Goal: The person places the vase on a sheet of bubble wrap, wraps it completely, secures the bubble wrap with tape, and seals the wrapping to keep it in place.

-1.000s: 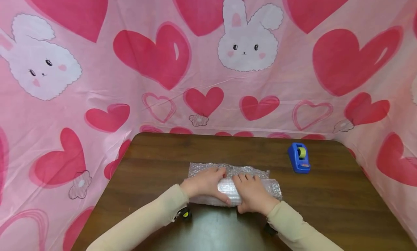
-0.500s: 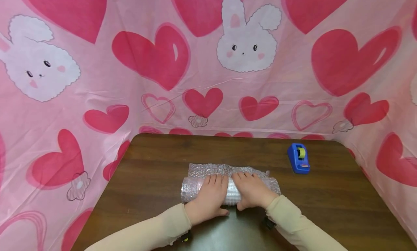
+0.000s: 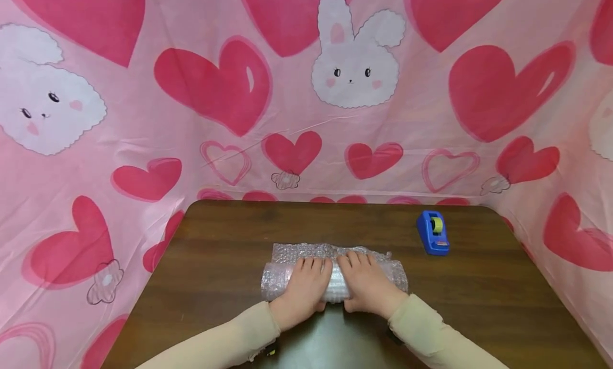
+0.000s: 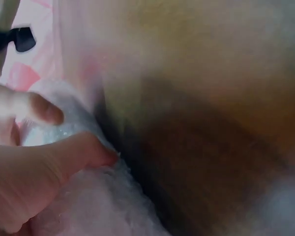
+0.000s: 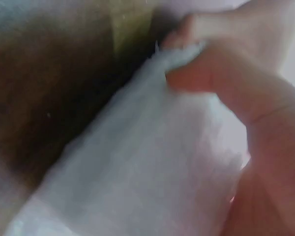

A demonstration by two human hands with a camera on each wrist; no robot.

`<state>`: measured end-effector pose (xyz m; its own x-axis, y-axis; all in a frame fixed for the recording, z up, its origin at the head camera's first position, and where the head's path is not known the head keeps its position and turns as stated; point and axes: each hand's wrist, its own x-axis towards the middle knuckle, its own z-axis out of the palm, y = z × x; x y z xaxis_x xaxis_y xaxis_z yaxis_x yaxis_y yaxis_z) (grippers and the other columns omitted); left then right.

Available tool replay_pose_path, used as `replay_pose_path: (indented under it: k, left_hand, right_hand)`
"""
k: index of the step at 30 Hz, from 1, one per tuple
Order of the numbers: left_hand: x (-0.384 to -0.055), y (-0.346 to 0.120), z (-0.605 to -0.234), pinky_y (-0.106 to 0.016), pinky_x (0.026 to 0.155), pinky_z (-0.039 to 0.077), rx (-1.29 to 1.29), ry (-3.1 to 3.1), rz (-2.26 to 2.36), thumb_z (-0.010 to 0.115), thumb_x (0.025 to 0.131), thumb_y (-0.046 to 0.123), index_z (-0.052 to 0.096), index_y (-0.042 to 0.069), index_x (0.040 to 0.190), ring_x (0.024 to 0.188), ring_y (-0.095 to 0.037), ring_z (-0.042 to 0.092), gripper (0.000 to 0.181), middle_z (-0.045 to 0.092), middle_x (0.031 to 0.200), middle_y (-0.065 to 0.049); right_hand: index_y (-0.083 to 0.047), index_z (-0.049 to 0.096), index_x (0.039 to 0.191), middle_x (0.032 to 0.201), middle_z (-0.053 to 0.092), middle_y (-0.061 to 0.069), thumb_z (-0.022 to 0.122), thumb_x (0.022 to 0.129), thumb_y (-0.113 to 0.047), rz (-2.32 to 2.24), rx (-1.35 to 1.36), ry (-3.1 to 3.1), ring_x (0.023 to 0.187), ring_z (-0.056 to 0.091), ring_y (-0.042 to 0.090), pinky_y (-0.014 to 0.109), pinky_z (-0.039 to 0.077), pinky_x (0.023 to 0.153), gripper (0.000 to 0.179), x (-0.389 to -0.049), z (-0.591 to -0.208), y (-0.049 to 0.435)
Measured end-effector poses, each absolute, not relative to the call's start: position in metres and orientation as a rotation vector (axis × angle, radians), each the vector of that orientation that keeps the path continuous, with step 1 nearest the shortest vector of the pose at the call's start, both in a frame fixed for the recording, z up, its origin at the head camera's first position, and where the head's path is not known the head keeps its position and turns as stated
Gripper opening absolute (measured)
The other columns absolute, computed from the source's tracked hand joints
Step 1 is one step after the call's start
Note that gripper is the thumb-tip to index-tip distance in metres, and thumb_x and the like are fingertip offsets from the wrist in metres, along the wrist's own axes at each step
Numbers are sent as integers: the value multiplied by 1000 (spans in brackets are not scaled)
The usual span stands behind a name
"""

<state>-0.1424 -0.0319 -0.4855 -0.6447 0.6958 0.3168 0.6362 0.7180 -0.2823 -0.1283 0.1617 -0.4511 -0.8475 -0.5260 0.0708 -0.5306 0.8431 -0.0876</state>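
Observation:
A roll of clear bubble wrap [image 3: 275, 281] lies crosswise on the table, and a loose flat flap [image 3: 303, 250] of it spreads behind the roll. My left hand [image 3: 305, 289] grips the roll left of its middle, fingers over the top and thumb on the near side. Just to the right, my right hand [image 3: 371, 285] holds it the same way. A shiny strip of the roll shows between the hands. In the left wrist view, the left thumb [image 4: 81, 153] presses the wrap; the right wrist view has the right thumb [image 5: 199, 74] on its near side. Whatever is inside stays hidden.
A blue tape dispenser [image 3: 433, 234] with a yellow reel stands at the back right of the brown wooden table [image 3: 225, 233]. Behind the table hangs a pink cloth [image 3: 282, 103] printed with hearts and rabbits.
The left hand has shifted from lying across the roll to gripping it from the near side, uncovering the roll's left end. The right hand keeps its hold. The head view has turned slightly right.

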Motion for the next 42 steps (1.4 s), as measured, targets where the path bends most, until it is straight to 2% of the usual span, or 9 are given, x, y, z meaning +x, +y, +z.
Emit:
replay_pose_path:
  k: [3,7,13,18,22,28,36,40,42]
  left_hand:
    - [-147,-32,-481,-38,80,47,-1053,-2537,162,98,49,50,56,10,116,90,-23,60,89,63,99,-5]
    - [-152,-32,-475,-35,74,47,-1090,-2571,121,97,50,48,56,11,114,86,-21,60,85,63,96,-3]
    - [-156,-32,-468,-37,75,49,-1160,-2714,85,96,56,52,55,11,118,90,-23,63,85,66,101,-5]
    - [-160,-33,-461,-39,79,52,-1234,-2839,0,94,61,47,55,10,122,96,-25,67,81,69,105,-8]
    - [-162,-33,-453,-41,85,53,-1272,-2968,-47,94,65,46,55,11,122,102,-25,67,78,69,109,-7]
    - [-160,-36,-446,-43,94,52,-1333,-3095,-104,93,65,58,54,8,134,111,-24,66,93,69,121,-8]
    - [-163,-38,-443,-32,79,56,-1388,-3201,-216,92,64,63,59,8,127,94,-14,68,90,71,110,-2]
    - [-165,-37,-440,-35,92,55,-1333,-3212,-253,91,67,63,55,4,139,110,-20,65,100,66,126,-6]
    - [-164,-37,-440,-40,97,53,-1300,-3180,-242,91,66,65,51,6,144,117,-23,61,106,61,132,-9]
  right_hand:
    - [3,50,141,128,58,25,95,69,-37,60,781,-2917,121,57,46,69,43,102,95,-116,-453,163]
    - [4,49,145,131,58,30,99,62,-47,-148,670,-2820,123,57,48,67,44,103,109,-103,-460,166]
    - [3,50,144,136,56,29,100,58,-50,-246,645,-2768,127,55,46,65,43,105,113,-94,-467,165]
    - [2,56,132,121,59,23,102,52,-40,-292,662,-2646,113,59,42,62,49,98,101,-99,-477,166]
    - [0,56,127,113,60,18,100,53,-32,-241,685,-2667,104,58,39,61,50,93,91,-102,-480,167]
    - [0,56,125,110,59,14,99,54,-33,-129,758,-2807,99,56,34,58,50,85,90,-99,-470,167]
    - [0,55,120,104,59,13,96,54,-33,61,897,-2948,93,55,30,52,49,74,84,-103,-457,171]
    - [-1,54,116,103,58,12,98,53,-30,160,906,-2999,94,56,31,54,50,75,82,-111,-451,173]
    - [-1,54,117,105,59,13,98,54,-31,188,911,-3034,96,57,32,56,50,77,82,-114,-449,174]
